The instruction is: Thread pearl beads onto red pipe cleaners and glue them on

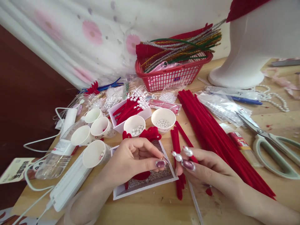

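Right hand (pixel 212 172) up, fingers pinched on white pearl beads (pixel 188 152), just past the right edge of the white tray (pixel 145 188)! Left hand (pixel 137 159) hangs over that tray, fingers drawn narrow; whether they grip anything, I can't tell. A slim gap parts the fingertips. Paper cups (pixel 163 113) crowd the far edge, red stems (pixel 225 142) slant beyond the right hand, tabletop (pixel 150 211) wood shows nearside.

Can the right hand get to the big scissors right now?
Probably yes: nothing tall seems to stand between the right hand and the scissors, just low things like the red fuzzy sticks. But its fingers hold pearl beads, so it might need to put those down first.
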{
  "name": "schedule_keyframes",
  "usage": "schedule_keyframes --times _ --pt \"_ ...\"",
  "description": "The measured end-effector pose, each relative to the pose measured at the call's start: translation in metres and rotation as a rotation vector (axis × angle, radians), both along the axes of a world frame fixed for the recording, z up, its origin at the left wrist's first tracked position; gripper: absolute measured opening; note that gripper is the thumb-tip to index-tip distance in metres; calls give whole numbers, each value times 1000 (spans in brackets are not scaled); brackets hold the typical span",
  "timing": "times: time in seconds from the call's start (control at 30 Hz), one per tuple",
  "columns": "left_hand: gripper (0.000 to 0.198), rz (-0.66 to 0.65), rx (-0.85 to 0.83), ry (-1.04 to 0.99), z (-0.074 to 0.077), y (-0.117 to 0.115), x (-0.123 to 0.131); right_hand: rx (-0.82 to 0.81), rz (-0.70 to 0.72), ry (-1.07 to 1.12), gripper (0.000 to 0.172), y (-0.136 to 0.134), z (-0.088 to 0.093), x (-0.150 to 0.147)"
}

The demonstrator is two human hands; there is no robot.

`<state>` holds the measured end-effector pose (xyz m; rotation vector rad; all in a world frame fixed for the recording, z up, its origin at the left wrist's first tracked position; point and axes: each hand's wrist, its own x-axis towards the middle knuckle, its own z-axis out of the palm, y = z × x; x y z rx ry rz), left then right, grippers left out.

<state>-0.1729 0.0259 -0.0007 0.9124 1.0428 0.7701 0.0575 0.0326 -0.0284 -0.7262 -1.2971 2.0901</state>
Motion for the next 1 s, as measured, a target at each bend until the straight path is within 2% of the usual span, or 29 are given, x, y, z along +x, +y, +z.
schedule_keyframes --times 0.17,0.37,0.5,0.63,0.77,0.9,1.0 --pt "13 68 142 66 0 0 0 33 27 -84 29 -3 6 2" --pt "15 52 185 29 -3 -1 0 138 73 -134 34 -3 6 3" --pt "15 77 193 7 -6 -1 0 206 89 -255 44 -5 6 4" --pt "15 58 257 -17 -7 0 -1 270 85 -238 40 -7 7 4" --pt "15 29 384 9 -8 0 -2 221 51 -266 40 -10 11 1" --pt "15 13 390 10 -12 -3 -2 153 3 -370 42 -13 15 -1" --pt "16 2 405 28 -14 -5 -3 171 15 -377 44 -14 16 -1"
